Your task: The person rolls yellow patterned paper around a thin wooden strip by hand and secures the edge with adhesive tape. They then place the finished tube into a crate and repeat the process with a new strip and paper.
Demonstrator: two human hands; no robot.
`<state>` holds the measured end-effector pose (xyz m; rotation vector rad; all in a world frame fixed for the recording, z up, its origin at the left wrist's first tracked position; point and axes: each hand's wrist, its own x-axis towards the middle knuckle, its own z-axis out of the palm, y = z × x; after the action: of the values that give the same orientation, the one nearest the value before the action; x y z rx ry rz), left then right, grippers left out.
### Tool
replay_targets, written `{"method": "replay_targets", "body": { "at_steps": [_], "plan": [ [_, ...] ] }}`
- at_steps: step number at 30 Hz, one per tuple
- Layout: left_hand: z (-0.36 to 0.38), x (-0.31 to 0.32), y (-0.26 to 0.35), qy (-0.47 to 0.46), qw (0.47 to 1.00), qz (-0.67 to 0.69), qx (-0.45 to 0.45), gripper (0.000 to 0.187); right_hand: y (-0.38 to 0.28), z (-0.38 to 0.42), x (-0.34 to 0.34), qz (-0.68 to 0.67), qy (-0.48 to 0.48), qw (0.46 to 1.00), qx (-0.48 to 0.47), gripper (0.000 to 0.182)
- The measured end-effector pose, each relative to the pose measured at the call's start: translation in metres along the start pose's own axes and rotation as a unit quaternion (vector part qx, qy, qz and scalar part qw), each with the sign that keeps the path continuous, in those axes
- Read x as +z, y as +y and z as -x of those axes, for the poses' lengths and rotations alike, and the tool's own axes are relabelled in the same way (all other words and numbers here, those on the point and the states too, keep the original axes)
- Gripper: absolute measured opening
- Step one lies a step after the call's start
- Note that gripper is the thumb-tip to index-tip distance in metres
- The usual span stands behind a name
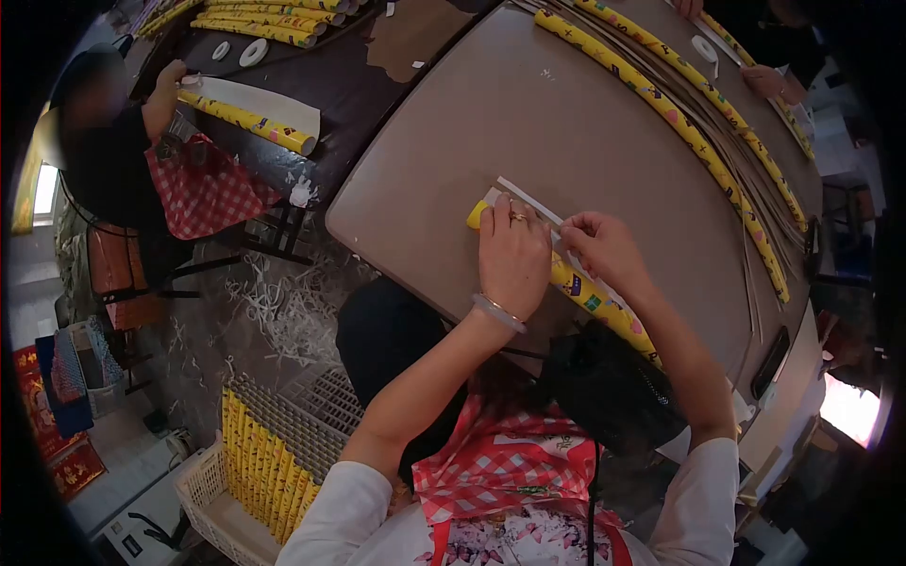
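In the head view, a yellow patterned paper roll (576, 286) lies at the near edge of the brown table, in front of my body. My left hand (514, 253), with a ring and bracelets, is wrapped over the roll near its far left end and holds it down. A thin white strip (528, 198) runs along the roll's upper side, past my left fingertips. My right hand (604, 250) is closed in a pinch on this strip, just above the roll. The fingertips partly hide the pinched part.
Long yellow rolls (661, 99) and brown strips lie along the table's right side. Another person's hand (763, 83) works at the far right. At left, a seated person handles a yellow roll (255, 124). A basket (203, 491) of rolls and scrap strips (293, 307) sit on the floor.
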<state>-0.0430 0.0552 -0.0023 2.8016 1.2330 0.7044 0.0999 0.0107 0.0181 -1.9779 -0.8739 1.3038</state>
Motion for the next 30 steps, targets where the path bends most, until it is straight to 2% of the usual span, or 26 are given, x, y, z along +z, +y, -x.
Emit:
{"method": "replay_targets", "body": {
  "at_steps": [10, 18, 23, 30],
  "plan": [
    [-0.003, -0.005, -0.001, -0.024, 1.0, 0.019, 0.005, 0.022, -0.005, 0.002, -0.002, 0.03, 0.005, 0.999, 0.014, 0.024],
    [-0.003, -0.004, 0.0, -0.028, 0.999, 0.036, -0.01, 0.022, -0.007, 0.009, -0.004, 0.023, -0.001, 1.0, -0.018, 0.025],
    [-0.004, -0.004, -0.001, -0.041, 0.999, -0.013, -0.022, 0.026, -0.007, 0.011, -0.003, 0.028, 0.006, 0.999, -0.018, 0.025],
    [-0.003, -0.003, -0.003, -0.084, 0.996, -0.013, -0.011, 0.03, -0.004, 0.009, -0.004, 0.009, -0.004, 1.0, -0.022, 0.026]
  ]
}}
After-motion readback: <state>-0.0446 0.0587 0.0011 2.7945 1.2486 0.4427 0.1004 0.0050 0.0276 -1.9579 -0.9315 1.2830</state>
